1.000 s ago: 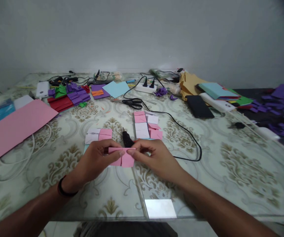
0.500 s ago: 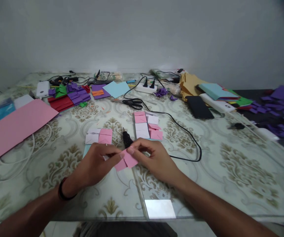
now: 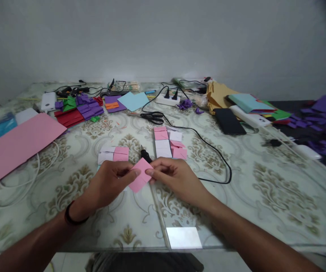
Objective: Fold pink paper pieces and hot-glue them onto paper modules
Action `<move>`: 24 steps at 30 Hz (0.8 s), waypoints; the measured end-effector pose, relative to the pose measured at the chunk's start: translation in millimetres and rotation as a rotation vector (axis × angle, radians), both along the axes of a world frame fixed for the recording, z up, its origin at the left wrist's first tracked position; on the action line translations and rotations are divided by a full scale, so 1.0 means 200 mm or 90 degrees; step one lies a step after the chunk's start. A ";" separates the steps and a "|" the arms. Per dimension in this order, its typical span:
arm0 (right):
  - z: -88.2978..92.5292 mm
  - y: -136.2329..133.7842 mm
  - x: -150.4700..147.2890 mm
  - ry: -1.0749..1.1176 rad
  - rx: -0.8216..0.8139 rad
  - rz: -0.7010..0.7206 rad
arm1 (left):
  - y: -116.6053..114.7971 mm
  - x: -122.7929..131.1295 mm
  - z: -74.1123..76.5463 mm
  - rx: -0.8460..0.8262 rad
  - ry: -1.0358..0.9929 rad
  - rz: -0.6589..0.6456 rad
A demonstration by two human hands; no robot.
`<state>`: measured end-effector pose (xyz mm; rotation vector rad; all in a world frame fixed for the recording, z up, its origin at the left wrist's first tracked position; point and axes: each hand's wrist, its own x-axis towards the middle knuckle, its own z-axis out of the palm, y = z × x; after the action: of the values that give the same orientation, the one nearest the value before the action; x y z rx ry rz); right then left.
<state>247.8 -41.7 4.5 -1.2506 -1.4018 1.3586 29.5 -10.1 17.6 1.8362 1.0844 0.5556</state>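
Note:
A small square of pink paper with a crease across it is held between both hands, one corner pointing away from me. My left hand pinches its left side with thumb and fingers. On the right side, my right hand grips it the same way. Just beyond the paper lies a black pen-like tool with a metal tip, its rear part hidden. Folded white and pink paper pieces lie past my left hand. Another group of folded pink and white pieces sits beyond my right hand.
A large pink sheet lies at the left. Black-handled scissors, a white power strip and folded purple papers are toward the back. A black phone rests at the right. A black cord loops across the table.
The pink paper has turned between my fingers: its two folded flaps faced me before, and now it shows as a flatter diamond. Both hands stay in about the same place.

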 end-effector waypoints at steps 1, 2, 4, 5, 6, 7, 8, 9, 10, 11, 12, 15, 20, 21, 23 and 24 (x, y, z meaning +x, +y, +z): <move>0.00 0.00 0.00 0.010 -0.010 0.003 | 0.00 -0.01 -0.01 -0.007 -0.004 0.004; 0.00 0.00 0.00 0.014 -0.016 0.005 | 0.01 -0.01 -0.01 -0.017 -0.003 0.003; 0.00 0.00 0.01 0.009 -0.012 0.006 | 0.02 -0.02 -0.02 -0.031 0.005 -0.009; 0.00 0.00 0.01 0.004 -0.008 0.007 | 0.02 -0.02 -0.03 -0.035 0.006 -0.012; 0.00 0.00 0.01 0.001 -0.003 0.007 | 0.02 -0.02 -0.03 -0.035 0.003 -0.014; 0.00 0.00 0.01 0.000 0.000 0.007 | 0.02 -0.02 -0.03 -0.035 -0.005 -0.013; 0.00 0.00 0.01 0.001 0.003 0.006 | 0.01 -0.01 -0.03 -0.032 -0.017 -0.007; 0.00 0.00 0.01 0.004 0.005 0.003 | 0.01 -0.01 -0.03 -0.032 -0.032 0.003; 0.00 0.00 0.00 0.008 0.007 0.001 | 0.01 -0.01 -0.03 -0.034 -0.047 0.015; 0.00 0.00 0.00 0.011 0.010 0.000 | 0.00 -0.01 -0.03 -0.038 -0.062 0.026; 0.00 0.00 0.00 0.012 0.014 0.002 | 0.00 0.00 -0.03 -0.044 -0.074 0.035; 0.01 -0.01 0.01 -0.002 0.040 0.012 | 0.00 0.00 -0.03 -0.052 -0.091 0.031; 0.02 -0.01 0.02 -0.003 0.059 0.018 | 0.00 0.00 -0.02 -0.019 -0.056 0.010; 0.02 -0.01 0.01 0.002 0.061 0.014 | -0.01 0.00 -0.01 -0.006 -0.049 0.008; 0.02 -0.01 0.00 0.007 0.070 0.008 | -0.01 0.00 0.00 0.020 -0.027 -0.008; 0.02 -0.01 -0.01 0.008 0.077 0.007 | -0.01 0.00 0.01 0.034 -0.014 -0.021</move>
<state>246.6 -44.3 8.1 -1.1550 -1.4616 1.2671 30.0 -13.0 19.4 1.8868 1.0320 0.5891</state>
